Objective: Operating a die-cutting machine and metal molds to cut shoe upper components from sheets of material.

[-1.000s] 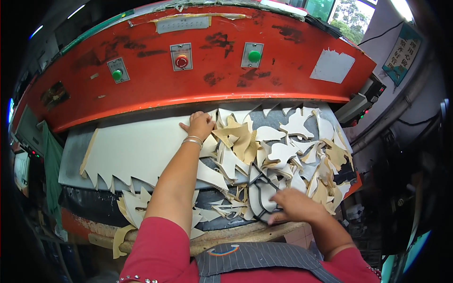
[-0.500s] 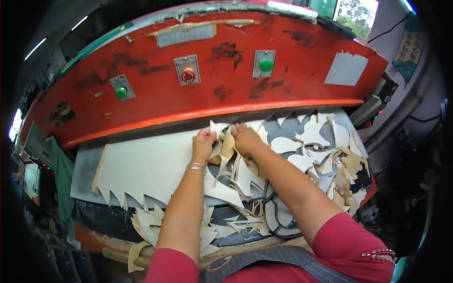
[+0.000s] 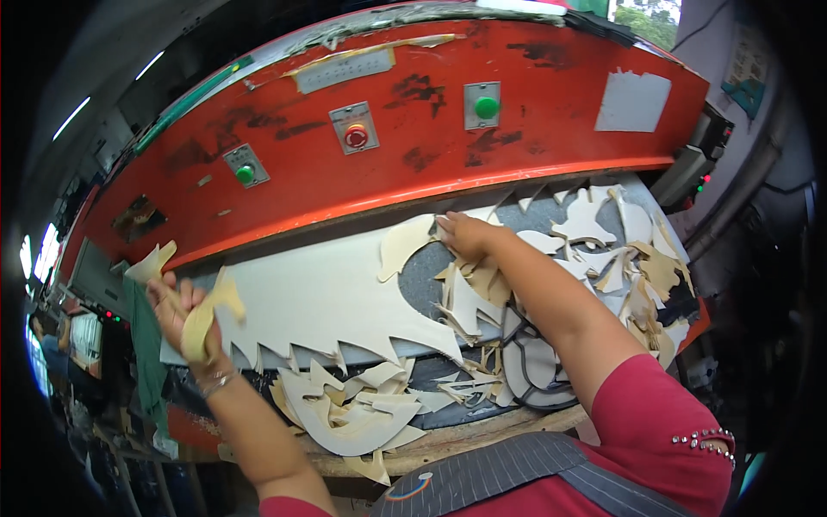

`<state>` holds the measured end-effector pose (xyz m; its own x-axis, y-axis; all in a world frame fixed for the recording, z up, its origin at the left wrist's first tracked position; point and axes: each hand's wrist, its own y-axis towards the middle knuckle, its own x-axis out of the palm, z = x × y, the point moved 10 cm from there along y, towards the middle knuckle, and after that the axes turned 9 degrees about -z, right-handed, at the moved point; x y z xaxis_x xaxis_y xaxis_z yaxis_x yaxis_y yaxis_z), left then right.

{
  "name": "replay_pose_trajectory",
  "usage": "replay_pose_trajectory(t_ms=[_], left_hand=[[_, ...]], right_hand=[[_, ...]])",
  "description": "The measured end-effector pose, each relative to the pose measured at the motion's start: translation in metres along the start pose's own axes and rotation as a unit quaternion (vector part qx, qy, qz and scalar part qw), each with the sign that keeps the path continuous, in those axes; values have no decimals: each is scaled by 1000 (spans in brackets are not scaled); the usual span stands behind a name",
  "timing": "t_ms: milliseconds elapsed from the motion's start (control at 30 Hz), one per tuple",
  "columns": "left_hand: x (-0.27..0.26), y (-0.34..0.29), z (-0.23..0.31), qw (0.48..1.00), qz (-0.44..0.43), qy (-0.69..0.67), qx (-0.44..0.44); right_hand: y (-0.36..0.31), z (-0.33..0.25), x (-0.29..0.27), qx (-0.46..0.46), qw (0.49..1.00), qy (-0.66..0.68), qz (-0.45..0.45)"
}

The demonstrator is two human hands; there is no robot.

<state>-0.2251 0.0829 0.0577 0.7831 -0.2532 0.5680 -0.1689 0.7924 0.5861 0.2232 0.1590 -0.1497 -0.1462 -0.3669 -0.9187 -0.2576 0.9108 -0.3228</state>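
Note:
My left hand (image 3: 185, 319) is raised off the left end of the cream sheet (image 3: 301, 293), closed round curved strips of cream-and-tan sheet scrap (image 3: 200, 327). My right hand (image 3: 465, 234) is at the sheet's far right end, its fingers pinching the upper end of a curved cream cut piece (image 3: 403, 246). That piece lies partly over the sheet. The sheet has a jagged, toothed near edge. Near my right forearm lies a black-rimmed cutting die (image 3: 534, 366), partly hidden by the arm. The tips of my right fingers are small and hard to make out.
A red machine beam (image 3: 413, 155) with green and red buttons spans the back. Cut pieces and scraps (image 3: 637, 267) are heaped at the right of the grey bed (image 3: 418, 280). A U-shaped piece (image 3: 353, 439) lies on another scrap heap at the front edge.
My left hand has swung left from the middle, carrying scrap strips. My right hand stays near the far edge. A U-shaped piece now lies on the front heap, and the view has shifted slightly.

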Motion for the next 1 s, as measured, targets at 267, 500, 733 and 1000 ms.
replay_pose_trajectory(t_ms=[267,500,733,1000], left_hand=[[32,-45,-85,973,18,136,-186],[105,-76,-278,911,-185,241,-279],[20,-77,-343,815,-150,485,-280],[204,-93,-349,830,-380,352,-209]], right_hand=[[-67,25,-53,65,993,85,40],[-87,20,-32,-59,989,41,127],[-153,103,2,-11,783,586,210],[-159,40,-17,-120,887,392,213]])
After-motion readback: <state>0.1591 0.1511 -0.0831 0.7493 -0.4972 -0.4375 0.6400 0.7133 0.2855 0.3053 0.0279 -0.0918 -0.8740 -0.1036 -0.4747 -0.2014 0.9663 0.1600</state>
